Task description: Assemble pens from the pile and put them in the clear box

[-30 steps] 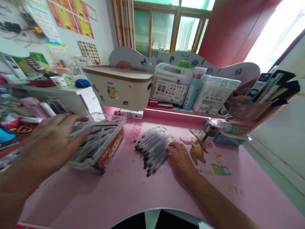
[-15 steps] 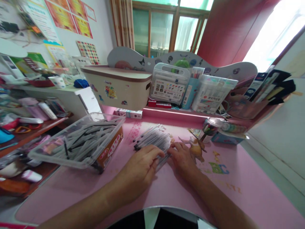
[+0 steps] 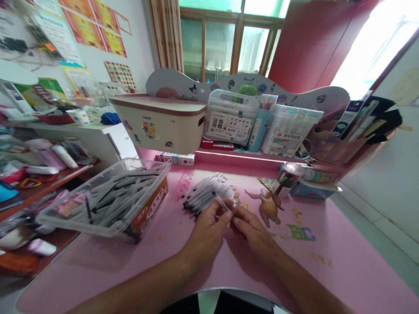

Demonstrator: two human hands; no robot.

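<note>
A pile of white pens with black caps point(image 3: 204, 194) lies on the pink desk point(image 3: 183, 261). My left hand point(image 3: 206, 231) and my right hand point(image 3: 252, 229) meet just in front of the pile. Both pinch one pen point(image 3: 220, 201), lifted off the pile with its black tip pointing up and left. To the left stands a clear plastic bin point(image 3: 108, 203) full of several more such pens.
A beige lidded box point(image 3: 160, 122), marker cases point(image 3: 232, 115) and a blue pen cup point(image 3: 260, 126) line the back shelf. A tin of coloured pens point(image 3: 286, 176) stands at the right. A cluttered side table point(image 3: 49, 165) is on the left.
My left hand left the bin, crossed to the pile and joined the right hand. Both hands then raised a single pen off the pile.
</note>
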